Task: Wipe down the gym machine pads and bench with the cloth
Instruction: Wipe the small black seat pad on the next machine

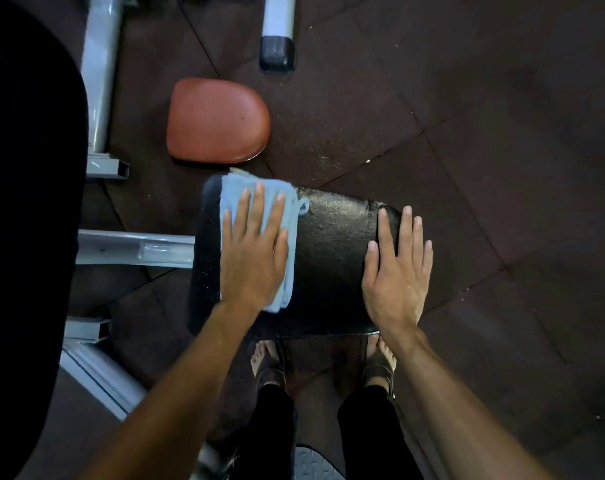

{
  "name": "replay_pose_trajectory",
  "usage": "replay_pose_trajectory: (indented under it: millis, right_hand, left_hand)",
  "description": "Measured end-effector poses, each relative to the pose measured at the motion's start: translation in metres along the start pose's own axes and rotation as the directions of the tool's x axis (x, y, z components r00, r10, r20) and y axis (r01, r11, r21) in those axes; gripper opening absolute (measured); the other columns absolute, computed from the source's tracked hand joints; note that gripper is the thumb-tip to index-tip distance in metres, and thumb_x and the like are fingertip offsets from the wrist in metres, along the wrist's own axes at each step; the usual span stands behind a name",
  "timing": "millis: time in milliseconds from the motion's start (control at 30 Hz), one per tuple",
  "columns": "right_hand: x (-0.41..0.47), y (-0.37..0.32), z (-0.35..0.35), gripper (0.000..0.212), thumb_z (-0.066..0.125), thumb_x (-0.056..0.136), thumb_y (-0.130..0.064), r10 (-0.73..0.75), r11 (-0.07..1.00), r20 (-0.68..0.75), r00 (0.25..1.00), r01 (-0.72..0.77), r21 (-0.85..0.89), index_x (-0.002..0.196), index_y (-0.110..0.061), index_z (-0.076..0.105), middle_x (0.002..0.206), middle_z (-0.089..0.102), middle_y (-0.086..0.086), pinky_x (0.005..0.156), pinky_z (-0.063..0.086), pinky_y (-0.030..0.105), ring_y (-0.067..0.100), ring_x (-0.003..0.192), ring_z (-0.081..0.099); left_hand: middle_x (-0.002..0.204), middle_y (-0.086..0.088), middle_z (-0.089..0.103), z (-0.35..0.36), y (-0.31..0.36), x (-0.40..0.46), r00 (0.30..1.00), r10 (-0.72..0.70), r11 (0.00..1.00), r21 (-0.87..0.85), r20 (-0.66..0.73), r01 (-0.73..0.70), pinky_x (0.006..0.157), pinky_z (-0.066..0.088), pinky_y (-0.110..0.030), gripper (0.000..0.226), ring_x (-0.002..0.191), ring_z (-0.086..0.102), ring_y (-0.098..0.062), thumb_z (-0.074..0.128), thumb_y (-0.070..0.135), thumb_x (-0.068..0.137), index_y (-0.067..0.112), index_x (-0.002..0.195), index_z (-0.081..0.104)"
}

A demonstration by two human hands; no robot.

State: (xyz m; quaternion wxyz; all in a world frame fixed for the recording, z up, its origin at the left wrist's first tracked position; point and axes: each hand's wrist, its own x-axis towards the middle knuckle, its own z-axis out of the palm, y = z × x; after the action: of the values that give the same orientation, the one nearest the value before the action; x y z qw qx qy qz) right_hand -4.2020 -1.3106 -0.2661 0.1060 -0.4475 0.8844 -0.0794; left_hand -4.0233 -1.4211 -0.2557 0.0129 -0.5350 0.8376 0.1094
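A black seat pad (328,258) lies below me, its surface worn and shiny. A folded light blue cloth (235,192) rests on the pad's left part. My left hand (252,251) lies flat on the cloth with fingers spread, pressing it onto the pad. My right hand (398,271) rests flat on the pad's right edge, fingers apart, holding nothing. A reddish-brown pad (218,119) sits just beyond the black one. A large black pad (24,202) fills the left side of the view.
Grey metal frame tubes (134,249) run left of the seat pad, with an upright post (101,81) and a capped foot (276,46) farther away. Dark rubber floor tiles (484,150) spread to the right. My sandalled feet (377,362) stand under the pad's near edge.
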Motion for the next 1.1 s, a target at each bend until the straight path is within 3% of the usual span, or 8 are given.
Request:
replay_pose_trajectory:
  millis: [133, 300, 500, 633, 767, 867, 967, 1100]
  right_hand:
    - [0.001, -0.001, 0.000, 0.052, 0.025, 0.104, -0.036, 0.009, 0.999, 0.022, 1.000, -0.008, -0.044, 0.155, -0.028, 0.016, 0.165, 0.005, 0.005, 0.121, 0.015, 0.046, 0.022, 0.151, 0.005]
    - [0.002, 0.001, -0.001, 0.052, 0.025, 0.104, -0.037, -0.006, 1.000, 0.020, 1.000, 0.006, -0.021, 0.154, -0.028, 0.018, 0.165, 0.005, 0.003, 0.122, 0.014, 0.045, 0.021, 0.151, 0.005]
    - [0.002, 0.000, 0.000, 0.052, 0.028, 0.104, -0.036, -0.009, 1.000, 0.001, 1.000, 0.009, -0.016, 0.154, -0.028, 0.019, 0.164, 0.006, 0.005, 0.122, 0.013, 0.046, 0.021, 0.151, 0.005]
    - [0.001, 0.000, 0.001, 0.052, 0.027, 0.104, -0.035, -0.002, 0.999, 0.011, 1.000, 0.002, -0.032, 0.154, -0.027, 0.018, 0.164, 0.005, 0.005, 0.122, 0.013, 0.046, 0.022, 0.151, 0.004]
    - [0.002, 0.000, 0.000, 0.053, 0.025, 0.103, -0.036, -0.005, 0.999, 0.011, 1.000, 0.005, -0.033, 0.154, -0.027, 0.018, 0.164, 0.006, 0.004, 0.121, 0.014, 0.046, 0.021, 0.151, 0.005]
    - [0.002, 0.002, -0.001, 0.052, 0.026, 0.103, -0.036, -0.015, 1.000, 0.015, 1.000, 0.015, 0.003, 0.154, -0.027, 0.020, 0.165, 0.006, 0.004, 0.121, 0.014, 0.045, 0.021, 0.151, 0.006]
    - [0.001, 0.002, -0.003, 0.052, 0.028, 0.103, -0.036, -0.028, 1.000, 0.004, 1.000, 0.028, 0.013, 0.154, -0.027, 0.021, 0.164, 0.008, 0.004, 0.121, 0.015, 0.046, 0.021, 0.151, 0.006]
    - [0.001, -0.001, -0.002, 0.052, 0.030, 0.104, -0.035, -0.006, 1.000, 0.005, 1.000, 0.006, 0.003, 0.154, -0.028, 0.019, 0.164, 0.008, 0.005, 0.121, 0.014, 0.045, 0.021, 0.151, 0.007]
  left_hand:
    - [0.164, -0.008, 0.004, 0.008, 0.037, -0.049, 0.999, -0.018, 0.998, 0.066, 0.047, 0.015, 0.120, 0.012, -0.053, 0.057, 0.151, 0.002, -0.028, 0.026, 0.036, 0.104, 0.018, 0.156, 0.010]
    - [0.164, -0.005, 0.010, 0.007, 0.047, 0.002, 0.975, 0.215, 0.976, 0.016, 0.058, -0.216, 0.120, 0.015, -0.052, 0.055, 0.151, 0.007, -0.024, 0.025, 0.036, 0.103, 0.022, 0.155, 0.015]
    - [0.163, -0.005, 0.012, -0.014, -0.050, 0.005, 0.991, 0.134, 0.990, 0.033, 0.026, -0.134, 0.121, 0.014, -0.050, 0.054, 0.151, 0.007, -0.024, 0.025, 0.036, 0.103, 0.023, 0.155, 0.019]
    - [0.163, -0.009, 0.009, -0.003, -0.022, -0.061, 0.999, -0.021, 0.993, 0.117, 0.037, 0.016, 0.120, 0.014, -0.052, 0.059, 0.151, 0.005, -0.028, 0.026, 0.039, 0.101, 0.018, 0.155, 0.016]
    - [0.164, -0.008, 0.006, 0.006, 0.027, -0.047, 0.972, 0.220, 0.971, 0.075, 0.079, -0.226, 0.119, 0.016, -0.054, 0.059, 0.151, 0.005, -0.028, 0.027, 0.040, 0.102, 0.018, 0.156, 0.013]
    - [0.164, -0.002, 0.009, -0.001, 0.015, 0.005, 0.936, 0.338, 0.939, 0.037, 0.092, -0.343, 0.120, 0.016, -0.049, 0.056, 0.151, 0.007, -0.022, 0.028, 0.039, 0.103, 0.024, 0.155, 0.016]
    - [0.162, -0.006, 0.017, -0.011, -0.038, 0.022, 0.982, 0.184, 0.981, 0.048, 0.045, -0.186, 0.118, 0.021, -0.050, 0.053, 0.150, 0.012, -0.025, 0.027, 0.036, 0.103, 0.023, 0.154, 0.023]
    - [0.163, -0.010, 0.010, -0.008, -0.067, -0.040, 1.000, -0.026, 1.000, 0.012, 0.012, 0.026, 0.118, 0.020, -0.052, 0.055, 0.151, 0.006, -0.028, 0.026, 0.033, 0.103, 0.016, 0.155, 0.017]
